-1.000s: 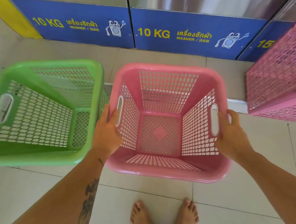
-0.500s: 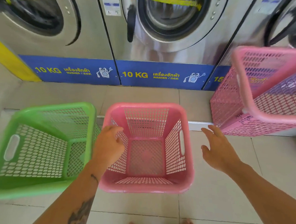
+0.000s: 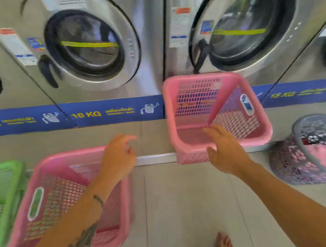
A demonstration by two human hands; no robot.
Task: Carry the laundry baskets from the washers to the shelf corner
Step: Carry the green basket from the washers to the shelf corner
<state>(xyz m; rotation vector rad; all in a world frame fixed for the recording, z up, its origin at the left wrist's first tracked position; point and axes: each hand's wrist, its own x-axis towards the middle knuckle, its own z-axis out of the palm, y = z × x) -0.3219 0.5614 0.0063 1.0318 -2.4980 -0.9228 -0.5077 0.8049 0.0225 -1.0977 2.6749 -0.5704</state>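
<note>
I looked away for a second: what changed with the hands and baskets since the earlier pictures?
Both hands let go of the near pink plastic basket. The left hand now hovers open above its rim; the right hand has swung rightward, reaching open to the tilted pink basket by the washers. The green plastic basket stayed put beside the near one.

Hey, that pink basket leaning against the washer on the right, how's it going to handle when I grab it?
The tilted pink basket looks empty and is mostly open mesh, so it is probably light. The molded rim suggests it stays fairly stiff, maybe flexing slightly. Resting tipped against the washer, it may well rock or drop flat if nudged. The right hand is open near its rim.
</note>
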